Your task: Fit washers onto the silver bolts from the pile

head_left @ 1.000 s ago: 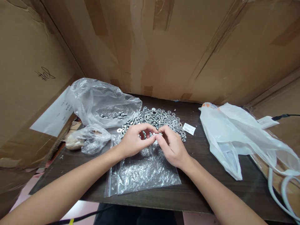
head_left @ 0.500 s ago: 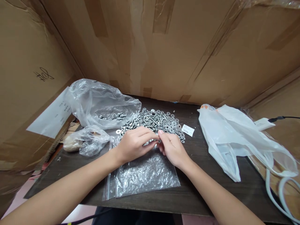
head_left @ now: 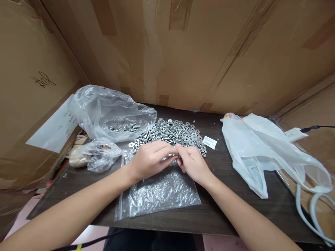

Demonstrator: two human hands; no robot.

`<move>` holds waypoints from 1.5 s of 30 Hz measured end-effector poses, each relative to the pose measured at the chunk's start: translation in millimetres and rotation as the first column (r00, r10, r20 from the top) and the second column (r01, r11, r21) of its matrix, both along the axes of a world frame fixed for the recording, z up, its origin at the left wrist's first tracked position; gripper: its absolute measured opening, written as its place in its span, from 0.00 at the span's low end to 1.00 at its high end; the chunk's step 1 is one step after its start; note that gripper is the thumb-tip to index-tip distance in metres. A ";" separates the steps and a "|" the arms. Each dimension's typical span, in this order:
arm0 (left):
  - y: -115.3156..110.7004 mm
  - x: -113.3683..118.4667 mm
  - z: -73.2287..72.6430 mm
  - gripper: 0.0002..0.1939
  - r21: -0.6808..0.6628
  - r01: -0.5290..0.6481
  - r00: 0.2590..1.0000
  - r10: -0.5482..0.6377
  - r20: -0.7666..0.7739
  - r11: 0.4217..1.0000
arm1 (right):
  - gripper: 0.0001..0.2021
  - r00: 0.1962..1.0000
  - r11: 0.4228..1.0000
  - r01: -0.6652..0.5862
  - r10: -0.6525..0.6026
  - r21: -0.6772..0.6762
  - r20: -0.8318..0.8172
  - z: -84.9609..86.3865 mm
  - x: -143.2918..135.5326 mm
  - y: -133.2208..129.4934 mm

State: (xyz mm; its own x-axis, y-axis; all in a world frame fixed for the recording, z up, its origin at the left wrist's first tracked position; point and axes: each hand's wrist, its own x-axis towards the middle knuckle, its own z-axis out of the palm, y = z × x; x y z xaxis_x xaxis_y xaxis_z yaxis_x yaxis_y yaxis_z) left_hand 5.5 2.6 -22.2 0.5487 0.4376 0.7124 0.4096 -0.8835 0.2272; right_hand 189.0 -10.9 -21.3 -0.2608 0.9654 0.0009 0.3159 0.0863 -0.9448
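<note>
My left hand [head_left: 150,161] and right hand [head_left: 192,164] meeting at frame centre, fingertips pinching a small bolt [head_left: 172,156], over my zip bag [head_left: 159,190], below the hardware pile [head_left: 170,134].

Taped cardboard walls [head_left: 183,52] enclose a dark wooden table [head_left: 222,174] over pink floor [head_left: 23,216].

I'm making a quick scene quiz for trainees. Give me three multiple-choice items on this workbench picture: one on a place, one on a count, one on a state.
1. Where is the pile of silver screws and washers?
A. right of the white plastic bag
B. beyond the hands
C. on the floor

2. How many hands are over the dark wooden table?
A. one
B. two
C. three

3. How does the clear flat zip bag lie?
A. flat
B. hanging
C. rolled

B: it lies behind the left hand and right hand.
B: only these two.
A: spread flat on the table.
</note>
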 end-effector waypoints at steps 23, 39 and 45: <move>0.8 2.2 0.4 0.04 -0.244 0.002 0.999 0.008 0.042 0.970 | 0.26 0.990 0.977 0.010 -0.040 0.211 0.137 7.1 5.9 -0.1; 0.6 1.5 4.4 0.03 -0.429 0.041 0.995 0.004 0.103 0.902 | 0.26 0.995 0.991 0.003 -0.015 0.130 0.094 2.6 5.3 1.5; 3.5 1.6 12.3 0.04 -0.727 0.114 0.972 0.074 0.222 0.677 | 0.12 0.990 0.922 -0.064 0.010 0.383 0.140 8.3 7.2 -1.8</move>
State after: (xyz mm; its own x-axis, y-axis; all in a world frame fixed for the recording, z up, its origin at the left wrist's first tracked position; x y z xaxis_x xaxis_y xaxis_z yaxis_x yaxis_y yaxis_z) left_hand 7.1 6.1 -9.9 0.4383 0.8584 0.2666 0.2509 -0.4017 0.8807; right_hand 196.1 -12.7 -13.1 -0.3198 0.8867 0.3339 0.4251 0.4492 -0.7858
